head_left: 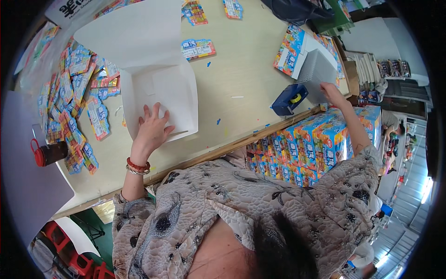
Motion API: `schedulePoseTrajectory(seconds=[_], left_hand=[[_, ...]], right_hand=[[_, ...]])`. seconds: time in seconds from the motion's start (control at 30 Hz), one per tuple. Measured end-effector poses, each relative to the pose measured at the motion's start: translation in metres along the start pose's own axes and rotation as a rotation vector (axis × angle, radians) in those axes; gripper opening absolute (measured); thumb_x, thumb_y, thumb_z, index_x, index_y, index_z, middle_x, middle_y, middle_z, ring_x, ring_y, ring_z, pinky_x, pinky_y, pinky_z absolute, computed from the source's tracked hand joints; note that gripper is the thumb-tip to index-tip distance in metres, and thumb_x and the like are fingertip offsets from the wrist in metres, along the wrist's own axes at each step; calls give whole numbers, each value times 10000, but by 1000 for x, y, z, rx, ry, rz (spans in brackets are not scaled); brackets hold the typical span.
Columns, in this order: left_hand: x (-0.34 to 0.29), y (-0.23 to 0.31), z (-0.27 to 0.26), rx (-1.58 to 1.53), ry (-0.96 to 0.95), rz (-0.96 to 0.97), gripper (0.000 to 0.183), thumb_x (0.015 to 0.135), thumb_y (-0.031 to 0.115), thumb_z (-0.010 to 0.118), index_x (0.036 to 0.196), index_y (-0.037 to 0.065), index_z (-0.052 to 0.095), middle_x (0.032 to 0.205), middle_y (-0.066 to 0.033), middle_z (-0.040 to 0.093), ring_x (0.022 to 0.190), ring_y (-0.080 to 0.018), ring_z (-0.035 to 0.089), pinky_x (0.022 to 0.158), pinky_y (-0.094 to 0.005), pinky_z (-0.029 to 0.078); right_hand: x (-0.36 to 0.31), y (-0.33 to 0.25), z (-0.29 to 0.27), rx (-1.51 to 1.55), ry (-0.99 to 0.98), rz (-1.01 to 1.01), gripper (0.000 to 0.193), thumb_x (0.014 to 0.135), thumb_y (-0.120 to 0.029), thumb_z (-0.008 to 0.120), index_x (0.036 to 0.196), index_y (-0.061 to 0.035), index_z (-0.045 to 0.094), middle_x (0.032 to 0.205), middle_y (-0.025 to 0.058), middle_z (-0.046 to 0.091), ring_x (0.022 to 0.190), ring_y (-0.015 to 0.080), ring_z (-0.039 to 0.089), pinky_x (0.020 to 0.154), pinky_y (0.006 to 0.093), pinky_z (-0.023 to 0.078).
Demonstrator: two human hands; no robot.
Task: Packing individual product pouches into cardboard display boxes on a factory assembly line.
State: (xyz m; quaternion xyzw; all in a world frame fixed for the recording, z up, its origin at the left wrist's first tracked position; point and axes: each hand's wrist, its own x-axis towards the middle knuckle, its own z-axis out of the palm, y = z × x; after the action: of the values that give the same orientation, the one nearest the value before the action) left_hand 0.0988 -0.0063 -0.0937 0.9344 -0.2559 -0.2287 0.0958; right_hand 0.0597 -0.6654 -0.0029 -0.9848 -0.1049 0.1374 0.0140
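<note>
In front of me on the left stands a white cardboard box (pixel 186 88), its tall lid flap (pixel 134 35) folded back and away. My left hand (pixel 154 126) reaches into it, fingers spread over the inside near its front wall. Far to the right, my right hand (pixel 332 94) is closed on the near edge of a grey, ridged plastic sheet (pixel 318 69). That sheet leans against a colourful printed box (pixel 291 51). A blue tape dispenser (pixel 289 100) with a yellow core stands just left of the sheet.
Many colourful small packs (pixel 69 97) are heaped at the left. A lone pack (pixel 198 49) lies beyond the white box. A dark jar with a red lid loop (pixel 49 153) sits at the left edge. Stacked blue printed boxes (pixel 306 146) stand below the table's wooden edge (pixel 241 144).
</note>
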Motion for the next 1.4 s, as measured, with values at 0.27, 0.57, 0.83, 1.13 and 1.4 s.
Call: schedulePoseTrajectory(seconds=[0.27,0.57,0.83,1.13,1.4], left_hand=[[2,0,0,21,-26,-1,486,901,354,579,1304,93,502,1432,-170,262,1335,-493,252,957,-637,404],[3,-10,9,40,0,-3,501,886,363,582,1299,89,512,1432,-190,283,1288,-529,315,934,-622,429],[-11,4,-10,89,57,-2,325,875,246,567,1146,67,593,1098,-140,607,1065,-352,556,864,-433,476],[-83,40,-7,-19,213,51,512,905,277,559,1322,1,446,1147,-157,571,1137,-330,504,1039,-460,363],[-76,48,0,2,442,206,623,821,233,669,1349,25,411,1263,-167,508,1222,-313,464,1050,-445,358]], right_hand=[[-9,59,-37,361,196,560,123,897,-138,558,996,-69,538,920,-13,603,798,116,582,600,261,464],[30,-124,-161,-209,652,194,396,859,4,436,1237,-75,527,1029,145,656,931,295,644,809,362,497],[88,-336,-159,676,593,-577,124,949,57,422,1029,17,507,891,96,569,721,130,545,677,257,467],[244,-425,-60,305,505,-650,199,925,-72,454,1090,-46,563,863,117,610,727,245,605,635,340,486],[259,-455,32,-235,200,-588,296,878,-112,492,1168,-58,517,953,125,604,947,272,616,774,397,512]])
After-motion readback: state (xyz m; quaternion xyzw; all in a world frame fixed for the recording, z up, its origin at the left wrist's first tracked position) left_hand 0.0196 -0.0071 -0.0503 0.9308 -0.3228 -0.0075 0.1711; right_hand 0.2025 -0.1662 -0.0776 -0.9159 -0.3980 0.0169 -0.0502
